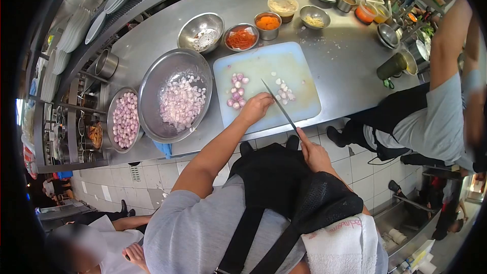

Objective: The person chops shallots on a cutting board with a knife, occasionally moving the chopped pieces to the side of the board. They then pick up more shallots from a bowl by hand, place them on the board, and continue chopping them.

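Observation:
My right hand [315, 155] is closed round the handle of a kitchen knife [285, 112], its blade slanting up and left over the white cutting board [302, 66]. Close to the blade, my left hand [257, 107] has its fingers curled together on the board; whatever they hold is hidden. Several whole peeled shallots [236, 91] lie left of the blade, just beyond my left hand. On the right of the blade sit cut shallot pieces [285, 93]. Left of the board, a large steel bowl [147, 96] contains many sliced shallots [181, 102].
An oval steel bowl of whole shallots [125, 120] stands at the far left. Behind the board are a steel bowl [188, 23], shredded orange food [240, 38], an orange-filled container [268, 22] and a pale-filled tub [283, 6]. A co-worker [436, 106] stands at the right.

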Demonstrator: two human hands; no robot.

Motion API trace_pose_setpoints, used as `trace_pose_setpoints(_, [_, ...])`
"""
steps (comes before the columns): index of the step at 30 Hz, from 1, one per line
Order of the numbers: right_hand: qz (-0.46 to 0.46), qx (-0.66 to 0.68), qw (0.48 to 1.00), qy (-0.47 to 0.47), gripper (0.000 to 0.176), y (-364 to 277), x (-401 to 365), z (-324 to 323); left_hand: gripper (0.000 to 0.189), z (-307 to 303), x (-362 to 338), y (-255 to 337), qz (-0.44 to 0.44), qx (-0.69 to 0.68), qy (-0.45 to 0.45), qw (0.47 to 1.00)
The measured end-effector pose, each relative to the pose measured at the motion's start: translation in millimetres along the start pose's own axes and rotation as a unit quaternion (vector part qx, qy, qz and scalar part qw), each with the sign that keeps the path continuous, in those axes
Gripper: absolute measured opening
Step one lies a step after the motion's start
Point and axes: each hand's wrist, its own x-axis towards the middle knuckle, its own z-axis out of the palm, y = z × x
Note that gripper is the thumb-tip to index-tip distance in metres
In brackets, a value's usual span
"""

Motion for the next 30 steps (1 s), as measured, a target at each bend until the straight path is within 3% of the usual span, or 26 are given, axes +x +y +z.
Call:
trace_pose_setpoints(6, [0.005,0.081,0.997,-0.008,0.061,17,5,-9,0.012,-3,8,6,-0.032,-0.027,-0.015,0.999])
trace_pose_setpoints(11, [0.013,0.127,0.992,0.003,0.059,23,8,-13,0.016,-5,25,9,-0.159,0.022,-0.121,0.980])
trace_pose_setpoints(17, [0.025,0.124,0.992,0.004,0.059,23,2,-2,0.022,-11,31,37,-0.279,0.063,-0.148,0.947])
trace_pose_setpoints(21, [0.030,0.110,0.993,0.006,0.059,18,0,-1,0.016,-10,14,20,-0.224,0.060,-0.109,0.966])
trace_pose_setpoints(23, [0.024,0.107,0.994,0.008,0.060,17,0,0,0.012,-10,11,15,-0.153,0.005,-0.040,0.987])
trace_pose_setpoints(24, [0.025,0.107,0.994,0.008,0.060,15,-1,-1,0.012,-10,12,13,-0.153,0.005,-0.040,0.987])
trace_pose_setpoints(26, [0.029,0.088,0.996,0.003,0.060,12,-2,-3,0.011,-11,16,9,-0.070,0.028,-0.073,0.994])
trace_pose_setpoints(30, [0.022,0.068,0.997,0.010,0.061,11,-1,5,0.009,-8,18,3,-0.062,0.021,-0.074,0.995])
